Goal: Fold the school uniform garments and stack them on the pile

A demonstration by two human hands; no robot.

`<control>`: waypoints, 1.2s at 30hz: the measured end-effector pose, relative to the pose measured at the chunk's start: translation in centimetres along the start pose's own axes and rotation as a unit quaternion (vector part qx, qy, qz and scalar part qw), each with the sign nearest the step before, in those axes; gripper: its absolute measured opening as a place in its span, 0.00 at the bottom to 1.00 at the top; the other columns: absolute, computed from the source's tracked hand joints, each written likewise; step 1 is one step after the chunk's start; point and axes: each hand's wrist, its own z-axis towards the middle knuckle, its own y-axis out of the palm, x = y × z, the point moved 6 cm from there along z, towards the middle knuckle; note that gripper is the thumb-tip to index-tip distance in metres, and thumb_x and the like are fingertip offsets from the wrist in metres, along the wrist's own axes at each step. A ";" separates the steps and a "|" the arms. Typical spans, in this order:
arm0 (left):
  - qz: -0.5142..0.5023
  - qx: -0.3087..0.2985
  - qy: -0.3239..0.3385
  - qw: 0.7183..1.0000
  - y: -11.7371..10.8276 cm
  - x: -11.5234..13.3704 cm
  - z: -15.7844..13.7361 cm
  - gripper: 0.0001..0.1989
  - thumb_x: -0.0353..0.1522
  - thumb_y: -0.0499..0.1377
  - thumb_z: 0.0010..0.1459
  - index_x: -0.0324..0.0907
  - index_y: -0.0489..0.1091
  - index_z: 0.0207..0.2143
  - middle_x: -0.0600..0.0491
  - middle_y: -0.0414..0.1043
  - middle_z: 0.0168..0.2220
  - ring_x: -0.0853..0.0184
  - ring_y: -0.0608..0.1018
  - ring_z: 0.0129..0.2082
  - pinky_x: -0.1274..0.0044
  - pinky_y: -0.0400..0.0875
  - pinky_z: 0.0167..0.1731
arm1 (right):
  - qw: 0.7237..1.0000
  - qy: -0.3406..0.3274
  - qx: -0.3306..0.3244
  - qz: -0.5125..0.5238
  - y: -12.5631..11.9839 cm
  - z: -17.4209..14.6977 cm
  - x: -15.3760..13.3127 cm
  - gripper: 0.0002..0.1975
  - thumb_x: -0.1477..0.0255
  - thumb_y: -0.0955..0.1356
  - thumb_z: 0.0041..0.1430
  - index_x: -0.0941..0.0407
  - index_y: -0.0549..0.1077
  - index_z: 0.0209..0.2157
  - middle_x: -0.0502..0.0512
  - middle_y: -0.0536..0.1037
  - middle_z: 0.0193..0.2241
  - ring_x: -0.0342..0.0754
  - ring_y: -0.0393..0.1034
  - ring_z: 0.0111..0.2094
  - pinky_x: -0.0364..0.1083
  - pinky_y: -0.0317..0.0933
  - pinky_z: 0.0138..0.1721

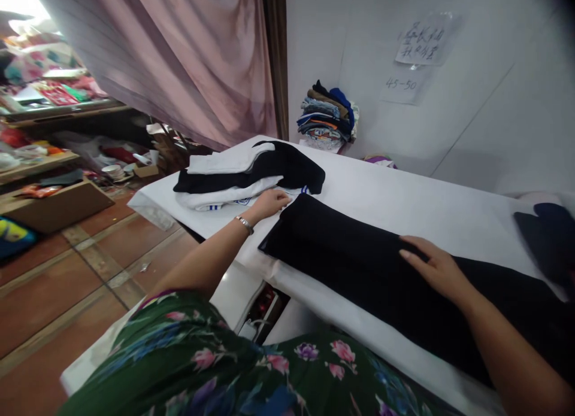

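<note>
A long black garment (354, 242), its kind not certain, lies flat along the white table and runs off to the right. My right hand (433, 269) rests on its upper side, fingers stretched out and slightly apart. At the garment's left end is my left hand (271, 203), its fingers curled together close to the corner; what they pinch, if anything, cannot be made out. Just beyond that hand sits a pile of folded clothes, with a white garment (224, 160) on top of a black one (215, 181) and more white cloth with blue stripes beneath.
The white-covered table (372, 188) stands against a white wall with handwritten paper signs (420, 45). At the back is a stack of folded clothes (326, 117). Dark cloth (545, 236) lies at the far right. A pink curtain (211, 57) hangs behind; a cardboard box (58, 203) is on the tiled floor.
</note>
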 end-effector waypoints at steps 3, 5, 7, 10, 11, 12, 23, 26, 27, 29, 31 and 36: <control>0.035 -0.025 -0.040 0.998 0.8 -0.6 -4.5 0.17 0.45 0.55 0.56 0.42 0.74 0.29 0.53 0.74 0.26 0.67 0.75 0.28 0.77 0.65 0.29 | 0.989 -0.121 -0.077 -0.026 3.0 -2.0 -3.9 0.28 0.52 0.64 0.59 0.50 0.66 0.57 0.57 0.67 0.59 0.56 0.60 0.60 0.57 0.57 0.59; 0.065 -0.041 -0.064 0.995 1.7 -0.7 -6.9 0.18 0.47 0.55 0.56 0.43 0.74 0.33 0.53 0.76 0.30 0.65 0.75 0.30 0.76 0.65 0.30 | 0.978 -0.165 -0.102 -0.070 4.7 -2.8 -5.0 0.29 0.54 0.64 0.60 0.51 0.64 0.60 0.59 0.65 0.61 0.57 0.58 0.61 0.60 0.54 0.60; 0.099 -0.050 -0.071 0.991 2.6 -0.4 -8.3 0.18 0.47 0.56 0.55 0.44 0.74 0.37 0.51 0.76 0.35 0.63 0.76 0.34 0.75 0.65 0.31 | 0.973 -0.179 -0.100 -0.103 5.8 -3.0 -5.2 0.27 0.56 0.63 0.62 0.52 0.64 0.60 0.60 0.65 0.61 0.57 0.59 0.61 0.61 0.55 0.59; 0.152 -0.045 -0.063 0.985 3.4 0.3 -8.9 0.19 0.46 0.58 0.54 0.43 0.72 0.40 0.49 0.75 0.40 0.59 0.76 0.39 0.74 0.66 0.33 | 0.974 -0.176 -0.074 -0.120 6.2 -3.0 -5.1 0.24 0.60 0.61 0.65 0.54 0.64 0.59 0.62 0.67 0.59 0.56 0.61 0.59 0.60 0.57 0.57; 0.164 -0.045 -0.065 0.983 3.5 0.5 -8.8 0.19 0.46 0.58 0.53 0.42 0.72 0.41 0.48 0.75 0.40 0.58 0.76 0.41 0.74 0.66 0.34 | 0.975 -0.174 -0.063 -0.123 6.2 -3.1 -5.1 0.24 0.60 0.60 0.65 0.55 0.64 0.59 0.62 0.67 0.59 0.56 0.61 0.59 0.60 0.58 0.57; 0.171 -0.046 -0.070 0.982 3.6 0.5 -8.7 0.19 0.45 0.59 0.53 0.42 0.71 0.41 0.47 0.75 0.41 0.57 0.76 0.41 0.73 0.66 0.35 | 0.975 -0.173 -0.052 -0.126 6.2 -3.2 -5.2 0.24 0.60 0.60 0.65 0.55 0.64 0.59 0.62 0.67 0.58 0.56 0.61 0.59 0.60 0.57 0.58; 0.201 -0.026 -0.059 0.977 4.4 0.8 -10.3 0.13 0.42 0.59 0.55 0.42 0.68 0.35 0.46 0.71 0.41 0.57 0.72 0.44 0.71 0.66 0.37 | 0.970 -0.186 -0.023 -0.154 7.4 -4.3 -5.5 0.21 0.65 0.60 0.66 0.55 0.66 0.58 0.61 0.66 0.59 0.55 0.61 0.59 0.60 0.55 0.58; 0.176 -0.043 -0.079 0.980 3.9 0.6 -10.1 0.11 0.40 0.58 0.55 0.43 0.66 0.28 0.49 0.72 0.34 0.60 0.74 0.38 0.73 0.63 0.32 | 0.971 -0.185 -0.013 -0.151 7.3 -4.0 -5.5 0.19 0.68 0.59 0.66 0.54 0.68 0.56 0.60 0.68 0.58 0.55 0.63 0.57 0.59 0.58 0.57; 0.162 -0.049 -0.093 0.981 3.7 0.5 -10.0 0.11 0.40 0.58 0.55 0.43 0.65 0.26 0.50 0.72 0.32 0.61 0.74 0.35 0.74 0.62 0.30 | 0.971 -0.184 -0.010 -0.149 7.3 -3.9 -5.5 0.19 0.69 0.59 0.66 0.54 0.68 0.55 0.60 0.69 0.57 0.54 0.64 0.57 0.59 0.59 0.56; 0.138 -0.050 -0.119 0.982 3.3 0.2 -9.8 0.10 0.38 0.56 0.54 0.43 0.64 0.24 0.53 0.71 0.27 0.63 0.74 0.30 0.75 0.60 0.27 | 0.973 -0.182 -0.008 -0.145 7.3 -3.9 -5.5 0.19 0.71 0.58 0.66 0.54 0.70 0.54 0.59 0.71 0.56 0.53 0.65 0.56 0.58 0.60 0.55; 0.134 -0.044 -0.131 0.981 3.2 0.1 -9.8 0.08 0.36 0.55 0.53 0.43 0.65 0.24 0.54 0.70 0.25 0.64 0.74 0.29 0.75 0.59 0.26 | 0.973 -0.180 -0.008 -0.142 7.4 -4.0 -5.5 0.18 0.72 0.58 0.66 0.54 0.70 0.53 0.59 0.71 0.55 0.53 0.66 0.56 0.58 0.60 0.55; 0.159 -0.033 -0.128 0.978 3.5 -0.2 -10.1 0.08 0.36 0.53 0.52 0.43 0.69 0.28 0.49 0.75 0.33 0.59 0.76 0.36 0.74 0.63 0.31 | 0.975 -0.174 -0.014 -0.140 7.4 -4.4 -5.7 0.19 0.68 0.60 0.65 0.55 0.70 0.54 0.60 0.70 0.57 0.55 0.64 0.57 0.60 0.58 0.56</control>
